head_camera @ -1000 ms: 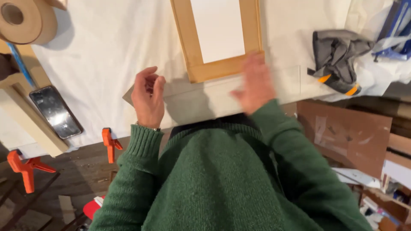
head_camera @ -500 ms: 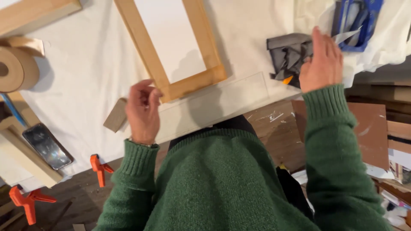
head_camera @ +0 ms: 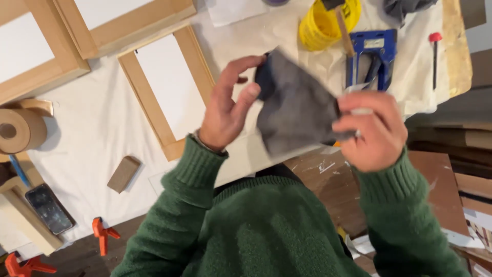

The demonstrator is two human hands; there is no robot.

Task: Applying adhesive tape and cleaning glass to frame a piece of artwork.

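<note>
A grey work glove [head_camera: 300, 107] hangs in the air above the table's near edge. My right hand [head_camera: 371, 128] pinches its cuff end between thumb and fingers. My left hand [head_camera: 228, 105] is open beside the glove's other end, fingers spread and touching the fabric. Both arms wear green knitted sleeves. Under my left hand lies a wooden frame [head_camera: 154, 105] with a white panel, on the white sheet [head_camera: 92, 133] that covers the table.
Two more wooden frames [head_camera: 66, 56] lie at the back left. A yellow tub [head_camera: 320, 25] with a brush, a blue staple gun [head_camera: 371, 56] and a red-capped tool [head_camera: 434, 51] sit behind. A tape roll [head_camera: 18, 131], phone [head_camera: 48, 209], wood block [head_camera: 123, 174] and orange clamps [head_camera: 102, 233] lie left.
My right hand reached to the glove at the right, picked it up and brought it in front of me. My left hand rose from the table edge to meet it.
</note>
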